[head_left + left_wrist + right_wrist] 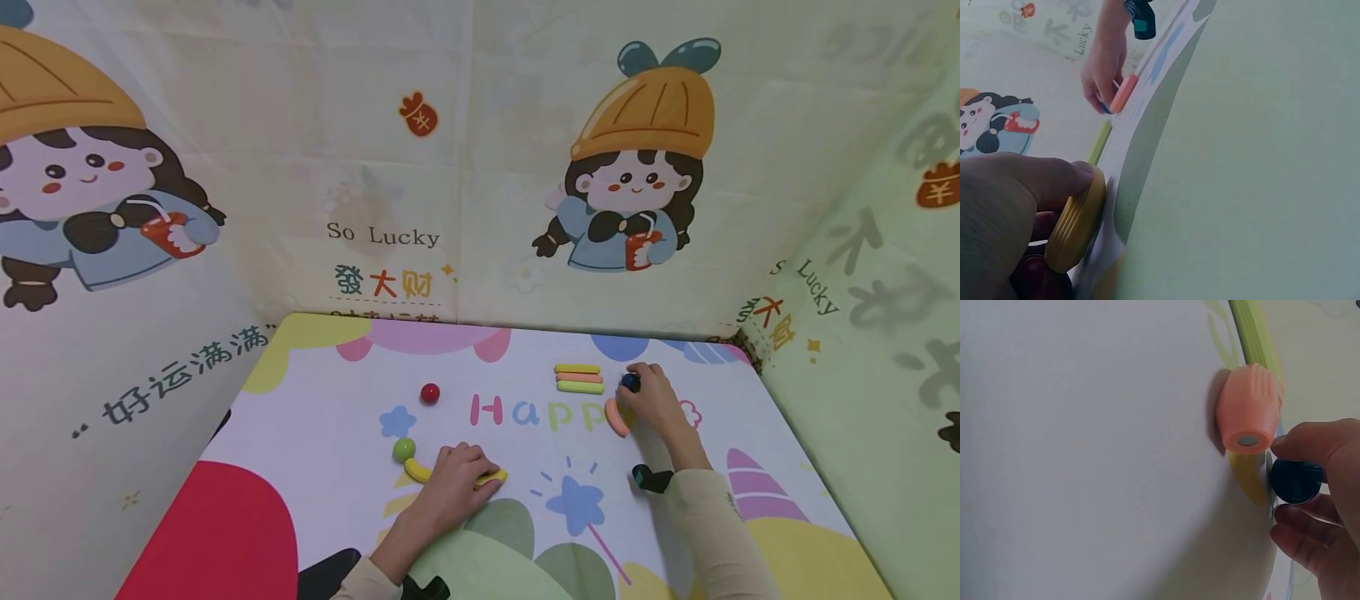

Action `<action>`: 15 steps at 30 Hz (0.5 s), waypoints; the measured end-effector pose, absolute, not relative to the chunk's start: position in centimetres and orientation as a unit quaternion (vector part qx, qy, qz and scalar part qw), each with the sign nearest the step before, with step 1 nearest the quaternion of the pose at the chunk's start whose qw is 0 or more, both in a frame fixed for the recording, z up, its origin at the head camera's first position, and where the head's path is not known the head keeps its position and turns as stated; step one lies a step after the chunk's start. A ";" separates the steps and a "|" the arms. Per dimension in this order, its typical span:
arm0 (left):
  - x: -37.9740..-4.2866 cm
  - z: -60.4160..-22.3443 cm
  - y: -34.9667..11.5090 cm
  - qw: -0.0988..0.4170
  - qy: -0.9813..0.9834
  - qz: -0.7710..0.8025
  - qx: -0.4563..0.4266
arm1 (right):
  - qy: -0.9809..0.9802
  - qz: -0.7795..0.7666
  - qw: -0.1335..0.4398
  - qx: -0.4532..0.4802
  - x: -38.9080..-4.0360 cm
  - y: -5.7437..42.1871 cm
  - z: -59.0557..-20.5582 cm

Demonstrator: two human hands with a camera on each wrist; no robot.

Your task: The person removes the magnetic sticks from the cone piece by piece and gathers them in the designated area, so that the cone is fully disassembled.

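My left hand [453,479] lies over a yellow curved stick [416,471] with ridged sides, and the thumb grips it in the left wrist view. The fingers cover its middle part. At the stick's left end sits a green ball [404,451]. On the far right, my right hand [654,402] pinches a dark blue ball [1296,481] between thumb and fingers. Close beside that hand rests a salmon-pink curved stick [616,418], whose end facing the right wrist camera shows a round silvery disc.
Three straight sticks [578,378], yellow, salmon and lime, lie side by side near the back of the printed table [337,400]. A red ball [430,393] sits at left of the middle. Fabric walls with cartoon prints [637,167] stand behind and at both sides.
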State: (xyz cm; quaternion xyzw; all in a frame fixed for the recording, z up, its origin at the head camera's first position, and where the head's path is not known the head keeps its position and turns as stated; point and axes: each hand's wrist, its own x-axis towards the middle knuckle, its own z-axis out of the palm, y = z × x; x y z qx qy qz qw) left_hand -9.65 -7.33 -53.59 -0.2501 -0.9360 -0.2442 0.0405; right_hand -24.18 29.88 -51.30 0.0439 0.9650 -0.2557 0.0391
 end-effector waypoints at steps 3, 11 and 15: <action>-9.6 -53.6 -7.3 0.042 -0.936 -0.243 -0.251 | 0.965 -0.257 0.039 0.044 -24.1 29.9 -51.2; -9.6 -53.5 -7.3 0.041 -0.936 -0.243 -0.250 | 0.966 -0.250 0.037 0.048 -24.0 29.6 -51.0; -9.7 -53.6 -7.4 0.039 -0.937 -0.239 -0.251 | 0.972 -0.231 0.014 0.040 -23.7 29.4 -50.5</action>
